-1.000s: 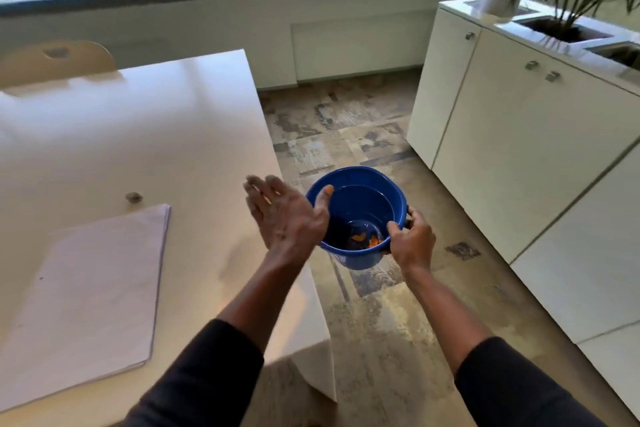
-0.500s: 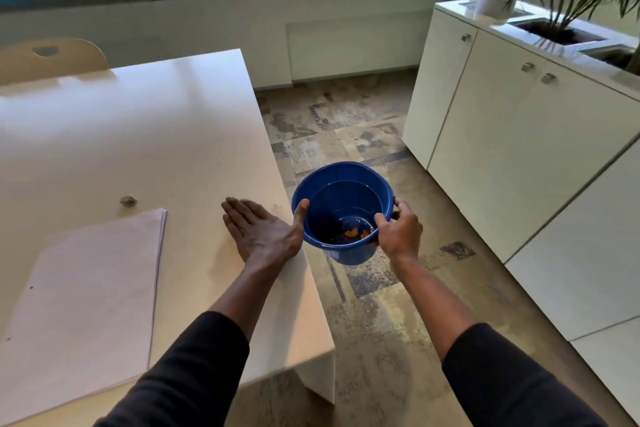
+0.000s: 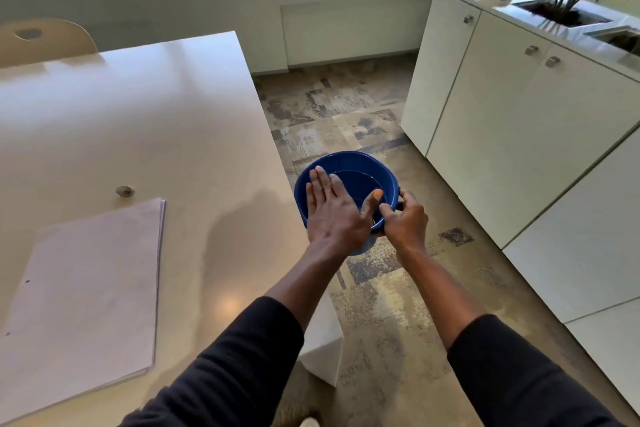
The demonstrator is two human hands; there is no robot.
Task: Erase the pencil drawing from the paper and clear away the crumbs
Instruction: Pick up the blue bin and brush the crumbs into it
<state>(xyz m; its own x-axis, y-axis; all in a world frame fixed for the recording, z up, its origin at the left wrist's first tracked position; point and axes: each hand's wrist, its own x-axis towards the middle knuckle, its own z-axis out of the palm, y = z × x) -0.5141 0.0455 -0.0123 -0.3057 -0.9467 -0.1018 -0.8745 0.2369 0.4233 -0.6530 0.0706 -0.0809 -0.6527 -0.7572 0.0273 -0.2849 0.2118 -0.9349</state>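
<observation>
Fingers [image 3: 320, 180] straight, our left hand [image 3: 334, 215] has swept off the table [image 3: 138, 114] over the blue bucket [image 3: 356, 163] that our right hand [image 3: 405, 224] grips, likely dropping crumbs in.

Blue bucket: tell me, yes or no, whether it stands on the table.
No: the blue bucket hangs beside the table edge, over the floor, with the right hand gripping its rim.

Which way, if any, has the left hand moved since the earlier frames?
Yes. The left hand slid right, past the edge of the table, and now lies open over the blue bucket.
</observation>
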